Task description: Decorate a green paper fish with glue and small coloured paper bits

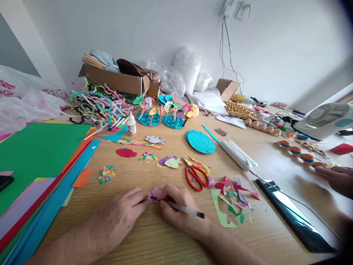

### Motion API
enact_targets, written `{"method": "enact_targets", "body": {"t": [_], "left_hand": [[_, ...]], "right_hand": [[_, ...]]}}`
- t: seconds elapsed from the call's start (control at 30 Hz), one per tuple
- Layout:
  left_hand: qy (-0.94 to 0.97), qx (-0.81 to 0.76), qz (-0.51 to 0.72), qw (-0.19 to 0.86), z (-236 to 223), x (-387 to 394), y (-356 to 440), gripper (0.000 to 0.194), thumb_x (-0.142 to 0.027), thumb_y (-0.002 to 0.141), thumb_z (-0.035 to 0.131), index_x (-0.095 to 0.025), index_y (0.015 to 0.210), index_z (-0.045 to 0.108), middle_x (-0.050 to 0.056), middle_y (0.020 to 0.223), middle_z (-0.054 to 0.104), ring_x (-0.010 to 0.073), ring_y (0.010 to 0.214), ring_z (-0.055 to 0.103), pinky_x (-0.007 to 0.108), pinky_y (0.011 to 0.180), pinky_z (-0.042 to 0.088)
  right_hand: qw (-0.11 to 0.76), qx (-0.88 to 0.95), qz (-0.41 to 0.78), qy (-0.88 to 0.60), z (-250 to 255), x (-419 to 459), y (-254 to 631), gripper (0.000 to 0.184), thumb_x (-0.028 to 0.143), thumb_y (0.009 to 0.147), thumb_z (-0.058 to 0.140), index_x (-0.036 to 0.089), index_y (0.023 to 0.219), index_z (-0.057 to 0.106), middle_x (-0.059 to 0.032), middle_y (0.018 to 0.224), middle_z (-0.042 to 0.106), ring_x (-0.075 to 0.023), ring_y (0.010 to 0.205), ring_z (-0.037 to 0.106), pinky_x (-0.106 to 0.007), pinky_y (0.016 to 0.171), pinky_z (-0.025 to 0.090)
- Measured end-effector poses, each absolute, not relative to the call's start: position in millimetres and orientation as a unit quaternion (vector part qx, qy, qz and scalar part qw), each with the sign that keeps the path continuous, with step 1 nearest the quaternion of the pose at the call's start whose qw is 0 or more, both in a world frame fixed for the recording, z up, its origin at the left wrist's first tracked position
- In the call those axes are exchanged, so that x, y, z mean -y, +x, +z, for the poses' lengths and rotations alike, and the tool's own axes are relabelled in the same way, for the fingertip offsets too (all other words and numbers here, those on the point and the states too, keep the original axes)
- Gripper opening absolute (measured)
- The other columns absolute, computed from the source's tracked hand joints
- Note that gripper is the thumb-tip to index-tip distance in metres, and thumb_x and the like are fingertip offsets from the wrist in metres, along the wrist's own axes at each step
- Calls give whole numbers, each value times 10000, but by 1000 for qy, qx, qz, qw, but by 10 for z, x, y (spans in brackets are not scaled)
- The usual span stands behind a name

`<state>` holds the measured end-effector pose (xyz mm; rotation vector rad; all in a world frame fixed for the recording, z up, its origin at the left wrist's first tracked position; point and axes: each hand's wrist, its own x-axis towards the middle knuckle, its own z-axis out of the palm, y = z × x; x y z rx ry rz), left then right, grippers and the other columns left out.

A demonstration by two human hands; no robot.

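A small pink paper cutout point(154, 194) is held down on the wooden table between my hands. My left hand point(124, 209) has its fingers together at the cutout's left edge. A black pen point(185, 209) with a clear barrel sits in my right hand point(179, 206), its tip touching the pink paper. My right fingertips partly cover the cutout. Just beyond lie a pale green paper fish point(173, 162) and a purple one point(162, 162), overlapping. Red-handled scissors point(196, 176) rest behind my right hand, next to coloured paper scraps point(234, 197).
Coloured paper sheets point(41, 154) are stacked at left. Confetti piles point(107, 174), a red paper fish point(126, 152), a glue bottle point(132, 125) and blue discs point(200, 141) lie farther back. A power strip point(238, 154) and dark phone point(295, 213) are at right, near another person's hand point(338, 179).
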<state>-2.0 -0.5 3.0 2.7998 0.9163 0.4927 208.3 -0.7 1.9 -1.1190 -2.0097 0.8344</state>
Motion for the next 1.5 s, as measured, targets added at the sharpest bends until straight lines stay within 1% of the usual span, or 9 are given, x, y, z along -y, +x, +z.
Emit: {"method": "enact_targets", "body": {"t": [0.23, 0.37, 0.5, 0.63, 0.93, 1.1, 1.23, 1.37, 1.5], "left_hand": [[931, -308, 177, 83, 6, 9, -28, 483, 37, 841, 343, -227, 1172, 575, 19, 1089, 635, 171, 967, 609, 294, 883, 533], [930, -309, 172, 102, 34, 13, -23, 490, 36, 831, 344, -224, 1173, 578, 16, 1053, 637, 169, 942, 610, 296, 873, 537], [934, -311, 155, 80, 28, 8, -28, 477, 34, 800, 359, -206, 1146, 584, 33, 1101, 638, 190, 966, 607, 322, 888, 536], [937, -310, 145, 67, 17, 9, -26, 472, 35, 799, 370, -205, 1151, 574, 38, 1110, 639, 187, 982, 609, 305, 883, 537], [935, -305, 160, 80, 22, 26, -35, 514, 47, 795, 367, -205, 1200, 558, 33, 1113, 631, 179, 1002, 600, 300, 905, 525], [934, -308, 163, 81, 49, 18, -20, 496, 53, 805, 343, -203, 1150, 590, 30, 1067, 646, 179, 967, 614, 303, 879, 540], [935, -309, 157, 80, 66, 18, -11, 496, 51, 807, 333, -186, 1151, 600, 42, 1059, 656, 189, 954, 621, 318, 869, 549], [932, -313, 161, 87, 48, 15, -22, 499, 33, 827, 346, -227, 1167, 602, 23, 1067, 658, 178, 963, 622, 298, 879, 543], [928, -314, 170, 105, 37, 8, -27, 519, 36, 842, 352, -255, 1212, 570, 9, 1113, 644, 168, 1000, 615, 301, 918, 522]], "right_hand": [[330, 771, 323, -438, 30, -5, 2086, 126, 83, 696, 477, 205, 692, 507, 52, 595, 556, -78, 482, 454, -174, 525, 377], [325, 770, 328, -439, 32, -5, 2084, 126, 87, 701, 477, 209, 699, 511, 47, 610, 576, -83, 492, 471, -180, 536, 390], [326, 771, 327, -439, 18, -1, 2087, 132, 84, 705, 477, 211, 705, 513, 45, 621, 591, -84, 494, 480, -184, 535, 392], [324, 773, 328, -437, 7, -1, 2091, 138, 81, 699, 476, 211, 710, 520, 37, 644, 609, -90, 512, 497, -186, 530, 390], [315, 772, 327, -445, 63, 5, 2084, 116, 96, 699, 475, 205, 694, 515, 45, 601, 561, -85, 489, 450, -191, 520, 366], [317, 775, 327, -437, 43, 2, 2087, 124, 92, 709, 472, 209, 701, 514, 45, 608, 567, -86, 493, 460, -190, 530, 377], [321, 775, 325, -437, 49, 3, 2081, 124, 92, 704, 468, 212, 690, 498, 44, 607, 566, -88, 496, 464, -190, 524, 378], [320, 766, 344, -439, 105, 9, 2093, 128, 87, 698, 464, 210, 691, 500, 47, 591, 556, -86, 489, 456, -191, 511, 367], [345, 722, 366, -475, 161, -10, 2140, 84, 133, 748, 473, 196, 720, 523, 32, 587, 554, -98, 500, 466, -198, 482, 355]]}}
